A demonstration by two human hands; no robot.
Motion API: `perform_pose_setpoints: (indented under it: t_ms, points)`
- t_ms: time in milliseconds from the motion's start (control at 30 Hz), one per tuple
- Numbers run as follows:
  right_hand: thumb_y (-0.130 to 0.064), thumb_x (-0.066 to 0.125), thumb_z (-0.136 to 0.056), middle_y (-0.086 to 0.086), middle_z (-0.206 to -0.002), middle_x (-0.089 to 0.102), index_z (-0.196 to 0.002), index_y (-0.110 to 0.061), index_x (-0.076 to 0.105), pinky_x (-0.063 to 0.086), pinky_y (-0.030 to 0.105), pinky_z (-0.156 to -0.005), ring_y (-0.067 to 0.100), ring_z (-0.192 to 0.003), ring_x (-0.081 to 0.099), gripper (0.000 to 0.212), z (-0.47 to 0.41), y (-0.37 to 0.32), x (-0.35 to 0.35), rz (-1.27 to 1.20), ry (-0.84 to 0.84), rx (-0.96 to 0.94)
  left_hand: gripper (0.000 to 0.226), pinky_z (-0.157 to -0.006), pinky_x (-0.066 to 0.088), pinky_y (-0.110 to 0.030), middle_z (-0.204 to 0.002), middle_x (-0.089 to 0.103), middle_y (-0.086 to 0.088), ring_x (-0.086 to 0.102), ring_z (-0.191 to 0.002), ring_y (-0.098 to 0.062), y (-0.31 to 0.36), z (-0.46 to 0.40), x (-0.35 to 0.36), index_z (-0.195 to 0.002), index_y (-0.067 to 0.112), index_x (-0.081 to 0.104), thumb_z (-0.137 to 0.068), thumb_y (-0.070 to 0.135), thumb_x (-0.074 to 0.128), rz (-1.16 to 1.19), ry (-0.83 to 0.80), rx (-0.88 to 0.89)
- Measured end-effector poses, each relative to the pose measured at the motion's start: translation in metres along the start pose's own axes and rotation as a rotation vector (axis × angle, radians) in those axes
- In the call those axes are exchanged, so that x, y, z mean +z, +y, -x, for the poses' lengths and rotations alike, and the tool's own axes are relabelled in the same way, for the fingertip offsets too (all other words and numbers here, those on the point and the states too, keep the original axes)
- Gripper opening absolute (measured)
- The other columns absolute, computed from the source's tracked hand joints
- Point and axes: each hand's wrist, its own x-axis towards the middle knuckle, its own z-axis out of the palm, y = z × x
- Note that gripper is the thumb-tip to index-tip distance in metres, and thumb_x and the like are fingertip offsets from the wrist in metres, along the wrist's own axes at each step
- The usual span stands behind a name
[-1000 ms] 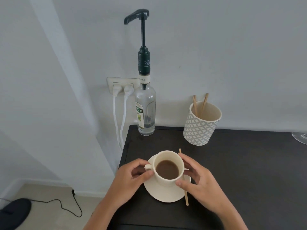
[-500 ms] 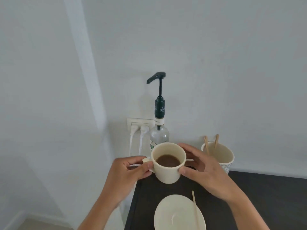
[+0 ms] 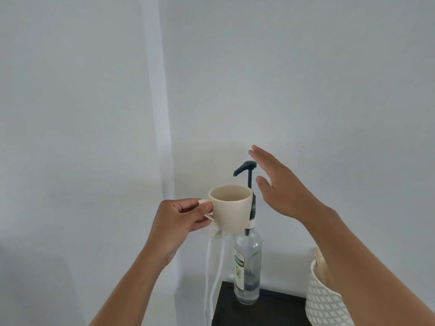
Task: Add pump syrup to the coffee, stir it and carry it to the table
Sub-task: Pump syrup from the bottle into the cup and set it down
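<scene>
My left hand (image 3: 182, 216) grips the handle of the cream coffee cup (image 3: 231, 208) and holds it in the air, just below and left of the spout of the dark pump head (image 3: 244, 167). The coffee inside is hidden by the rim. The clear glass syrup bottle (image 3: 247, 267) with a green label stands at the back left corner of the dark table (image 3: 259, 311). My right hand (image 3: 280, 184) hovers flat and open beside and slightly above the pump head, not touching it.
A white patterned cup (image 3: 324, 300) with wooden stir sticks stands at the right, partly behind my right forearm. Two white plugs and cables (image 3: 213, 262) hang from a wall socket behind the cup. The wall is close behind the bottle.
The cup went up from the saucer to under the pump spout. My right hand let go of the cup and rose beside the pump head. The view tilted upward; saucer and stick are out of view.
</scene>
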Motion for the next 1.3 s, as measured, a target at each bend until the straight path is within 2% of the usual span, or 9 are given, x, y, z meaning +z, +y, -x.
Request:
perform_pose_setpoints:
  t_ms: [100, 267, 400, 467, 533, 667, 767, 967, 1300]
  points:
    - [0.001, 0.037, -0.103, -0.01, -0.168, 0.027, -0.158, -0.019, 0.035, 0.002, -0.008, -0.104, 0.0, -0.154, 0.017, 0.059, -0.007, 0.001, 0.004, -0.006, -0.061, 0.022, 0.01, -0.084, 0.066, -0.03, -0.093, 0.084, -0.017, 0.082, -0.092, -0.027, 0.002, -0.007, 0.005, -0.094, 0.008, 0.085, -0.091, 0.009, 0.076, -0.01, 0.012, 0.018]
    - [0.012, 0.035, -0.097, -0.011, -0.164, 0.034, -0.155, -0.016, 0.041, 0.008, -0.014, -0.096, -0.007, -0.144, 0.026, 0.065, -0.006, 0.004, 0.013, -0.047, -0.021, 0.05, 0.01, -0.09, 0.064, -0.036, -0.092, 0.084, -0.017, 0.082, -0.091, -0.024, 0.0, -0.018, 0.012, -0.095, 0.007, 0.085, -0.09, 0.012, 0.078, -0.017, 0.013, 0.034]
    - [0.019, 0.035, -0.09, -0.012, -0.163, 0.036, -0.154, -0.016, 0.044, 0.015, -0.009, -0.1, -0.001, -0.143, 0.036, 0.073, -0.005, 0.004, 0.017, -0.061, -0.018, 0.061, 0.009, -0.09, 0.063, -0.036, -0.093, 0.083, -0.019, 0.082, -0.093, -0.026, 0.001, -0.024, 0.014, -0.093, 0.009, 0.086, -0.089, 0.012, 0.078, -0.001, 0.01, 0.042]
    - [0.019, 0.035, -0.089, -0.012, -0.164, 0.036, -0.154, -0.017, 0.044, 0.026, 0.001, -0.105, 0.006, -0.143, 0.042, 0.074, -0.006, 0.004, 0.015, -0.055, -0.025, 0.056, 0.01, -0.09, 0.064, -0.037, -0.093, 0.084, -0.017, 0.082, -0.094, -0.027, 0.003, -0.026, 0.014, -0.095, 0.007, 0.085, -0.089, 0.011, 0.078, 0.005, 0.01, 0.048]
    - [0.018, 0.036, -0.09, -0.01, -0.166, 0.032, -0.156, -0.016, 0.041, 0.029, 0.012, -0.111, 0.009, -0.148, 0.037, 0.074, -0.008, 0.004, 0.012, -0.036, -0.041, 0.048, 0.013, -0.088, 0.065, -0.035, -0.093, 0.084, -0.016, 0.081, -0.095, -0.028, 0.005, -0.026, 0.012, -0.098, 0.004, 0.084, -0.089, 0.01, 0.078, 0.016, 0.016, 0.044]
    - [0.017, 0.034, -0.09, -0.009, -0.169, 0.023, -0.16, -0.018, 0.032, 0.022, 0.029, -0.126, 0.006, -0.156, 0.02, 0.078, -0.011, 0.003, 0.007, 0.002, -0.085, 0.057, 0.015, -0.085, 0.066, -0.031, -0.092, 0.084, -0.016, 0.082, -0.093, -0.027, 0.004, -0.025, 0.008, -0.1, 0.001, 0.083, -0.09, 0.01, 0.078, 0.024, 0.018, 0.039]
    - [0.017, 0.033, -0.089, -0.008, -0.169, 0.024, -0.159, -0.018, 0.033, 0.022, 0.031, -0.127, 0.007, -0.156, 0.019, 0.078, -0.013, 0.004, 0.005, 0.024, -0.088, 0.059, 0.012, -0.087, 0.065, -0.033, -0.091, 0.084, -0.015, 0.082, -0.09, -0.024, 0.001, -0.026, 0.007, -0.098, 0.003, 0.084, -0.09, 0.011, 0.077, 0.016, 0.019, 0.039]
    - [0.021, 0.035, -0.085, -0.008, -0.168, 0.028, -0.158, -0.016, 0.037, 0.03, 0.032, -0.123, 0.011, -0.154, 0.029, 0.082, -0.011, 0.004, 0.011, 0.018, -0.056, 0.053, 0.013, -0.083, 0.066, -0.03, -0.092, 0.084, -0.018, 0.082, -0.09, -0.025, -0.001, -0.03, 0.009, -0.099, 0.002, 0.083, -0.09, 0.01, 0.077, 0.028, 0.027, 0.045]
    - [0.017, 0.035, -0.086, -0.013, -0.169, 0.022, -0.16, -0.022, 0.031, 0.025, 0.033, -0.126, 0.004, -0.156, 0.019, 0.084, -0.013, 0.002, 0.004, -0.006, -0.102, 0.094, 0.013, -0.081, 0.066, -0.028, -0.089, 0.085, -0.013, 0.083, -0.088, -0.022, 0.001, -0.032, 0.011, -0.098, 0.003, 0.084, -0.09, 0.01, 0.078, 0.024, 0.022, 0.038]
